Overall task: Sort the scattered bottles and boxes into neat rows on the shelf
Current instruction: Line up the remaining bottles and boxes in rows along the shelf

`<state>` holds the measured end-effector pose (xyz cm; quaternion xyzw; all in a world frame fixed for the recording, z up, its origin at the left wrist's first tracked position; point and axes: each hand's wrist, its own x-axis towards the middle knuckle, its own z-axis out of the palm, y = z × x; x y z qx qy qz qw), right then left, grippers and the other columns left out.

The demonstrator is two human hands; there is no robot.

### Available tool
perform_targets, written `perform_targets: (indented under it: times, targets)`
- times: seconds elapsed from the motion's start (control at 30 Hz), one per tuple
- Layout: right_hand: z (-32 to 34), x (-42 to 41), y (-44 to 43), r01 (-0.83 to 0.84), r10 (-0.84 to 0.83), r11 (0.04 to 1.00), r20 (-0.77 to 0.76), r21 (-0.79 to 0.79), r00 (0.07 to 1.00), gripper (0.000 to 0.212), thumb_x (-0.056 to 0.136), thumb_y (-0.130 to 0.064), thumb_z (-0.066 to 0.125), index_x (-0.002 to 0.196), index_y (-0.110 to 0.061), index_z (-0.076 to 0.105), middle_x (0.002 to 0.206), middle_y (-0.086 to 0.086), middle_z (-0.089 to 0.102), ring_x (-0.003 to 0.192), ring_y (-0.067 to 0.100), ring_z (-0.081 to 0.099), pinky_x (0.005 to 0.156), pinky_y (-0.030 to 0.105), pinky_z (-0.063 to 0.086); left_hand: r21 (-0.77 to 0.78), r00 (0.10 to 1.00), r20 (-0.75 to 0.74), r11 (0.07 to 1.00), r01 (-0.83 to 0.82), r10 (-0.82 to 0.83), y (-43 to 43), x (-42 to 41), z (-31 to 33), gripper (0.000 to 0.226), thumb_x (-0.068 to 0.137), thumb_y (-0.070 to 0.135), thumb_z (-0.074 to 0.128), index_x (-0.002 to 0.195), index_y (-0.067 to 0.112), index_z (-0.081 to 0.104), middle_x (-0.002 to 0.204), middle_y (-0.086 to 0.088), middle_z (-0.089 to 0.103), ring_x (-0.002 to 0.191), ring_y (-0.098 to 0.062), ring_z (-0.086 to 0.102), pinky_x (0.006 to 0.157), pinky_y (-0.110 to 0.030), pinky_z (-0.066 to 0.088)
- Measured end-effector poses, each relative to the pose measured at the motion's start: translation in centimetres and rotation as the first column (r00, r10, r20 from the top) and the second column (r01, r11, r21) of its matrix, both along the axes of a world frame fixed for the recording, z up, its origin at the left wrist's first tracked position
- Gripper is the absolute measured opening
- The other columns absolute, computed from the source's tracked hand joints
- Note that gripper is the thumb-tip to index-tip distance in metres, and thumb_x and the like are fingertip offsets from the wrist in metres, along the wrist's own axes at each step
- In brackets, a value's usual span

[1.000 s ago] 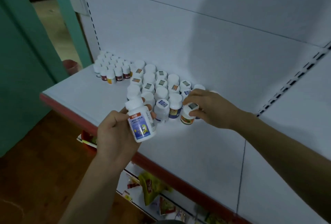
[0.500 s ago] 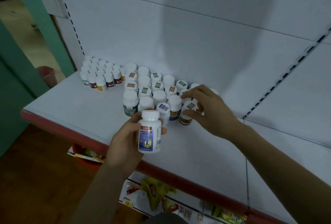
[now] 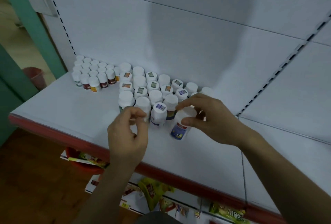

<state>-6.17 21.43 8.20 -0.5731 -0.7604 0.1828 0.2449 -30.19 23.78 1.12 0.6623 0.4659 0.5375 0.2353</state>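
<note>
A: Where is the bottle (image 3: 179,130) with the blue label?

B: In the right hand (image 3: 211,121), over the middle of the shelf (image 3: 62,105), about halfway between the back panel (image 3: 179,36) and the red front edge. It sits at the right end of the nearest row of big bottles (image 3: 143,84).

A: How is it held?

B: The thumb presses the side just under the cap and the forefinger curls over the cap's top, so it is pinched at the neck. It tilts, with the cap leaning away from the front edge. I cannot tell if its base touches the shelf.

A: And the left hand (image 3: 127,134)?

B: It is raised over the front part of the shelf, just left of the bottle with a blue sticker (image 3: 159,114) on its cap. The fingers are curled and the thumb is near the forefinger. The hand is blurred, so I cannot tell if the fingertips pinch anything or touch the bottle behind them.

A: What about the rest of the stock?

B: The big bottles stand upright in slanting rows from the back panel toward the hands, touching one another. Several have stickers on their caps. The small bottles (image 3: 93,73) are packed in the back left corner, just beside the big ones.

A: Is there anything else?

B: Packets (image 3: 152,193) lie on a lower shelf under the front edge. A pink bin (image 3: 35,77) stands on the floor past the left edge.
</note>
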Motion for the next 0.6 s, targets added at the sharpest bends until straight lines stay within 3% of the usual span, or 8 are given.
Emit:
perform_targets:
  times: [0.07, 0.13, 0.2, 0.27, 0.33, 0.47, 0.6]
  targets:
    - [0.0, 0.1, 0.6, 0.020, -0.020, 1.000, 0.112, 0.004, 0.994, 0.033, 0.089, -0.032, 0.077, 0.120, -0.038, 0.067, 0.110, -0.015, 0.058, 0.084, 0.006, 0.057, 0.074, 0.019, 0.046, 0.021, 0.988, -0.082, 0.991, -0.129, 0.130, 1.0, -0.2, -0.3, 0.038, 0.088, 0.027, 0.065, 0.122, 0.014, 0.057, 0.121, -0.003, 0.057, 0.109, -0.020, 0.057, 0.090, -0.041, 0.053]
    - [0.0, -0.3, 1.4, 0.014, -0.014, 1.000, 0.191, 0.005, 0.981, 0.037, 0.088, -0.031, 0.078, 0.123, -0.031, 0.066, 0.115, -0.011, 0.057, 0.080, 0.000, 0.053, 0.077, 0.021, 0.044, -0.085, 0.969, -0.177, 0.979, -0.187, 0.170, 2.0, -0.2, -1.1, 0.082, 0.080, 0.034, 0.081, 0.147, 0.011, 0.039, 0.148, -0.012, 0.039, 0.135, -0.032, 0.041, 0.106, -0.053, 0.043]
    - [-0.1, -0.9, 2.1, 0.007, -0.010, 1.000, 0.246, 0.014, 0.969, 0.042, 0.088, -0.031, 0.079, 0.127, -0.025, 0.064, 0.119, -0.007, 0.058, 0.080, 0.000, 0.048, 0.083, 0.026, 0.043, -0.228, 0.961, -0.241, 0.955, -0.190, 0.134, 2.6, 0.0, -1.8, 0.122, 0.067, 0.047, 0.091, 0.160, 0.016, 0.017, 0.162, -0.013, 0.023, 0.147, -0.032, 0.026, 0.111, -0.058, 0.035]
    - [-0.3, -1.4, 2.5, -0.010, 0.010, 1.000, 0.301, -0.001, 0.953, 0.046, 0.089, -0.031, 0.078, 0.131, -0.021, 0.062, 0.124, -0.003, 0.060, 0.095, 0.008, 0.052, 0.091, 0.030, 0.044, -0.315, 0.953, -0.283, 0.928, -0.198, 0.108, 2.9, 0.1, -2.5, 0.142, 0.057, 0.055, 0.095, 0.162, 0.024, 0.005, 0.166, -0.010, 0.017, 0.148, -0.035, 0.025, 0.108, -0.063, 0.036]
    - [-0.6, -1.9, 2.8, -0.028, 0.036, 0.999, 0.348, -0.027, 0.937, 0.047, 0.090, -0.031, 0.077, 0.133, -0.021, 0.061, 0.128, -0.001, 0.058, 0.104, 0.019, 0.056, 0.092, 0.032, 0.046, -0.341, 0.941, -0.318, 0.912, -0.227, 0.115, 3.2, 0.1, -3.1, 0.147, 0.052, 0.059, 0.095, 0.162, 0.025, 0.002, 0.165, -0.010, 0.019, 0.147, -0.038, 0.028, 0.105, -0.066, 0.038]
    - [-1.1, -2.5, 2.8, -0.022, 0.028, 1.000, 0.395, -0.020, 0.918, 0.047, 0.091, -0.031, 0.074, 0.135, -0.021, 0.059, 0.130, -0.002, 0.056, 0.106, 0.023, 0.059, 0.091, 0.041, 0.049, -0.362, 0.956, -0.281, 0.913, -0.187, 0.084, 3.8, 0.1, -3.8, 0.145, 0.054, 0.053, 0.097, 0.162, 0.022, 0.004, 0.159, -0.012, 0.029, 0.143, -0.037, 0.037, 0.102, -0.063, 0.044]
    - [-1.9, -2.8, 2.4, 0.018, -0.026, 1.000, 0.414, 0.023, 0.910, 0.046, 0.093, -0.029, 0.072, 0.136, -0.022, 0.058, 0.132, -0.002, 0.055, 0.111, 0.024, 0.058, 0.088, 0.034, 0.048, -0.358, 0.986, -0.157, 0.928, -0.100, 0.046, 4.2, 0.0, -4.0, 0.137, 0.059, 0.036, 0.099, 0.162, 0.019, 0.010, 0.153, -0.012, 0.033, 0.135, -0.032, 0.045, 0.101, -0.055, 0.050]
